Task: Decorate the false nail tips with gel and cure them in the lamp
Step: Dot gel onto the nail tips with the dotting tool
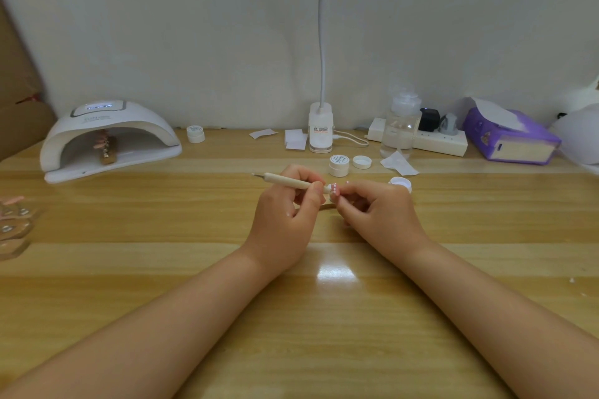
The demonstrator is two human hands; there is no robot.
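Note:
My left hand (pixel 285 210) grips a cream dotting pen (pixel 288 181) that lies nearly level, its metal tip pointing left. My right hand (pixel 379 214) pinches a pink false nail tip (pixel 334 189) with white dots, held against the pen's other end at the table's middle. The white curing lamp (pixel 110 139) stands at the back left with a holder of pink nail tips (pixel 106 147) inside it. An open gel pot (pixel 401 184) sits just behind my right hand. A closed gel pot (pixel 339 165) and a loose lid (pixel 362 162) stand behind the hands.
Wooden holders with nail tips (pixel 14 227) lie at the left edge. Along the back stand another white pot (pixel 195 134), paper pieces (pixel 295 139), a desk lamp base (pixel 321 131), a clear bottle (pixel 400 126), a power strip (pixel 421 139) and a purple tissue pack (pixel 510 139).

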